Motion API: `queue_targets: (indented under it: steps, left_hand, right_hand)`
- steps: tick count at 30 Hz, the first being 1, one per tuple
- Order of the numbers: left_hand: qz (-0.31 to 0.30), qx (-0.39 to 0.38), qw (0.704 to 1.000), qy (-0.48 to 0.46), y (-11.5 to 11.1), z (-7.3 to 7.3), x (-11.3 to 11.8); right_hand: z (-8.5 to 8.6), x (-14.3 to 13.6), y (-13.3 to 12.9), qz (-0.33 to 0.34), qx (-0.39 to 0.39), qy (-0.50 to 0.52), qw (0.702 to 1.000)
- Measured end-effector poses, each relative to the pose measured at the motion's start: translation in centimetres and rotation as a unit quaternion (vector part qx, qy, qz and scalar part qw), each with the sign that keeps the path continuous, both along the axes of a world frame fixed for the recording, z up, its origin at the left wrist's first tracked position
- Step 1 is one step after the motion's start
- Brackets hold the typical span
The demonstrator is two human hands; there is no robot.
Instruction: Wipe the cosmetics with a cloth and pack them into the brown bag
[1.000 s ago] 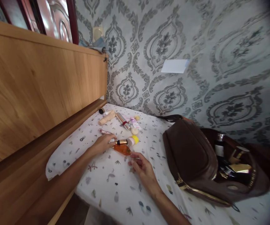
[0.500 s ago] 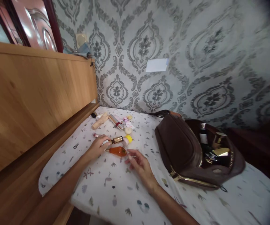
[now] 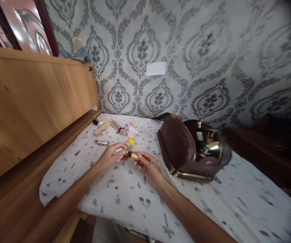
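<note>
My left hand (image 3: 108, 158) is closed on the pale end of a small cosmetic tube (image 3: 133, 155) with a gold end and a dark band. My right hand (image 3: 149, 166) pinches the gold end between thumb and fingers. An orange teardrop-shaped item (image 3: 124, 157) lies on the cloth behind the tube, mostly covered by it and my left hand. Just beyond the hands is a small jar with a yellow lid (image 3: 131, 142). A lipstick-like tube (image 3: 102, 142) rests to the left of them.
An unzipped brown bag (image 3: 175, 145) holding several bottles stands to the right. Farther back lie a beige tube (image 3: 102, 128), a silver tube with a red band (image 3: 119, 128) and other small items. A wooden panel (image 3: 39, 101) bounds the left; patterned wallpaper (image 3: 140, 40) is behind.
My right hand has come up to the tube and taken hold of its gold end. The tube now covers most of the orange item. The whole view has shifted somewhat.
</note>
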State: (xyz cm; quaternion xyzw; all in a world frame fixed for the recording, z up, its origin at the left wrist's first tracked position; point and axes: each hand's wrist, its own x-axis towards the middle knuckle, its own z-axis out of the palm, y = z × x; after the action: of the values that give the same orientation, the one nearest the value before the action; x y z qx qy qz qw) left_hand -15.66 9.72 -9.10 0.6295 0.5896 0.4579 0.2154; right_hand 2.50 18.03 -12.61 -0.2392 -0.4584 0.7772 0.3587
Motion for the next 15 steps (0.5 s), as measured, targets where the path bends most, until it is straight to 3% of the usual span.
queue_targets:
  steps: [7,10,15]
  left_hand:
    - [-0.019,0.002,1.0,0.012,1.3,-0.1,2.0]
    - [-0.03,0.003,0.999,0.036,1.9,0.6,3.6]
    - [-0.01,0.049,0.987,0.153,3.1,1.0,6.3]
  right_hand:
    - [-0.5,2.4,-0.3,0.052,-0.008,-0.02,0.998]
    - [-0.7,3.0,-0.2,0.085,0.041,-0.039,0.995]
    - [-0.8,2.9,-0.4,0.126,0.157,-0.052,0.978]
